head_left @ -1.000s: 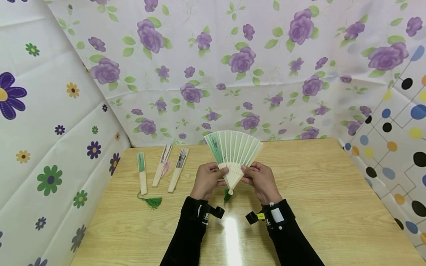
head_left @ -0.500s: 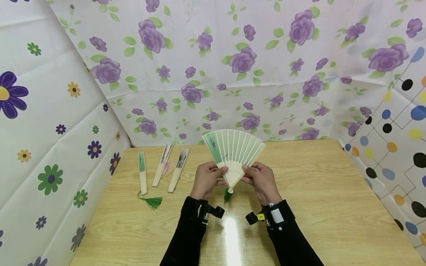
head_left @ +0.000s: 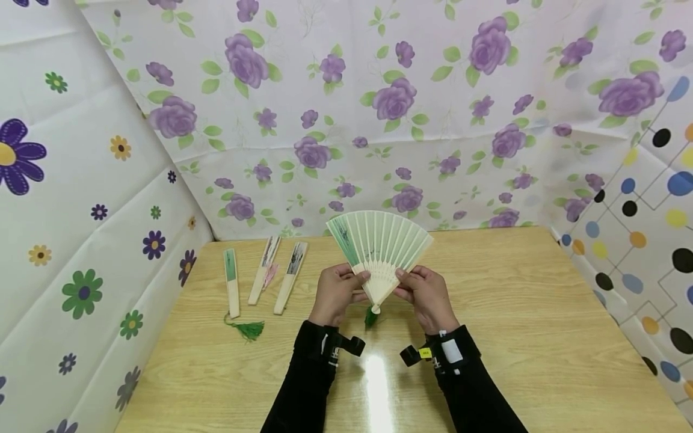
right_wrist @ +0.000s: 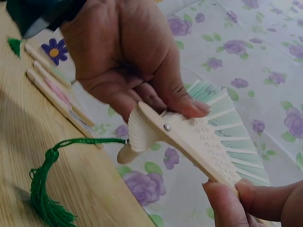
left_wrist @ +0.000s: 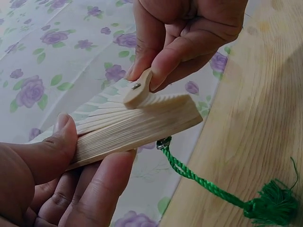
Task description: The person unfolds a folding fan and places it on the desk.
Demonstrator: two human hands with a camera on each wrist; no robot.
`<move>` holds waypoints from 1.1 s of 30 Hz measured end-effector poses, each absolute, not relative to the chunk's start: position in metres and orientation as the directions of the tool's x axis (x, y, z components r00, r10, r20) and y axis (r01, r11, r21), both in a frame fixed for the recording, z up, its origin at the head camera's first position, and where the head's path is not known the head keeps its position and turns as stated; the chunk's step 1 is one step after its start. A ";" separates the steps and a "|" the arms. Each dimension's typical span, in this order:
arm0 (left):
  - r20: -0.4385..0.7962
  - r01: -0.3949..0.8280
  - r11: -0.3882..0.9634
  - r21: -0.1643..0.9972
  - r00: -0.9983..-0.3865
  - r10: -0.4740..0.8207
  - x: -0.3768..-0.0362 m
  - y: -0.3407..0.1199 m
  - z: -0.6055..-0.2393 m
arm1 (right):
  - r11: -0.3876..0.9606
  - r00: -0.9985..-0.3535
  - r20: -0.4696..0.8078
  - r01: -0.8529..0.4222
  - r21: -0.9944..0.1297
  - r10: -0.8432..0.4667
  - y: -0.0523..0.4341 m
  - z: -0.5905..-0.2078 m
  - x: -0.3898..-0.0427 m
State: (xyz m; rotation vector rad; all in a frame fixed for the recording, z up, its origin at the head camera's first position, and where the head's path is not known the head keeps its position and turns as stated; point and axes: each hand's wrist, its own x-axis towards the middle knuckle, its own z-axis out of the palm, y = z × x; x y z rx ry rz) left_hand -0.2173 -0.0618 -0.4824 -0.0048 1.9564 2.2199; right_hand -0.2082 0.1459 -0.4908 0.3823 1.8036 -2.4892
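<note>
A pale green folding fan (head_left: 380, 242) with wooden ribs is held half spread above the table (head_left: 514, 313), leaf pointing away from me. My left hand (head_left: 361, 281) pinches the left guard stick, and my right hand (head_left: 402, 280) pinches the right guard near the pivot. In the left wrist view my left hand (left_wrist: 90, 156) clamps the stacked ribs (left_wrist: 137, 127) between thumb and fingers. In the right wrist view my right hand (right_wrist: 239, 191) pinches the pierced rib (right_wrist: 208, 146). A green tassel (head_left: 370, 317) hangs from the pivot.
Three folded fans (head_left: 264, 269) lie side by side at the table's back left, the leftmost (head_left: 231, 282) with a green tassel (head_left: 249, 329). Flowered sheets (head_left: 379, 108) wall in the back and left; a dotted sheet (head_left: 639, 240) closes the right.
The fan has spread a little wider, its left and right edges moving outward. Both hands keep their hold in about the same place.
</note>
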 end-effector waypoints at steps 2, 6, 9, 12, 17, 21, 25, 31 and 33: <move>-0.120 -0.135 -0.112 0.984 -0.983 0.137 -0.218 -0.062 -0.482 | -0.319 -0.969 -0.222 0.178 -0.931 0.108 0.146 -0.490 -0.208; -0.132 -0.146 -0.110 0.983 -0.983 0.129 -0.217 -0.061 -0.481 | -0.307 -0.969 -0.222 0.180 -0.934 0.105 0.147 -0.489 -0.208; -0.140 -0.154 -0.113 0.982 -0.983 0.121 -0.217 -0.060 -0.480 | -0.305 -0.969 -0.221 0.179 -0.935 0.108 0.147 -0.488 -0.207; -0.137 -0.151 -0.121 0.981 -0.984 0.117 -0.217 -0.059 -0.480 | -0.305 -0.969 -0.221 0.178 -0.936 0.114 0.147 -0.489 -0.207; -0.124 -0.140 -0.139 0.980 -0.985 0.118 -0.218 -0.059 -0.480 | -0.307 -0.967 -0.223 0.177 -0.935 0.122 0.147 -0.489 -0.208; -0.116 -0.132 -0.146 0.980 -0.987 0.112 -0.218 -0.060 -0.480 | -0.321 -0.965 -0.227 0.175 -0.931 0.132 0.146 -0.489 -0.208; -0.119 -0.133 -0.150 0.980 -0.988 0.098 -0.218 -0.060 -0.480 | -0.327 -0.964 -0.224 0.167 -0.930 0.144 0.145 -0.488 -0.207; -0.125 -0.138 -0.153 0.979 -0.988 0.090 -0.218 -0.060 -0.480 | -0.317 -0.964 -0.219 0.162 -0.934 0.152 0.145 -0.488 -0.207; -0.126 -0.139 -0.158 0.978 -0.988 0.087 -0.218 -0.061 -0.481 | -0.317 -0.963 -0.224 0.168 -0.934 0.149 0.145 -0.488 -0.207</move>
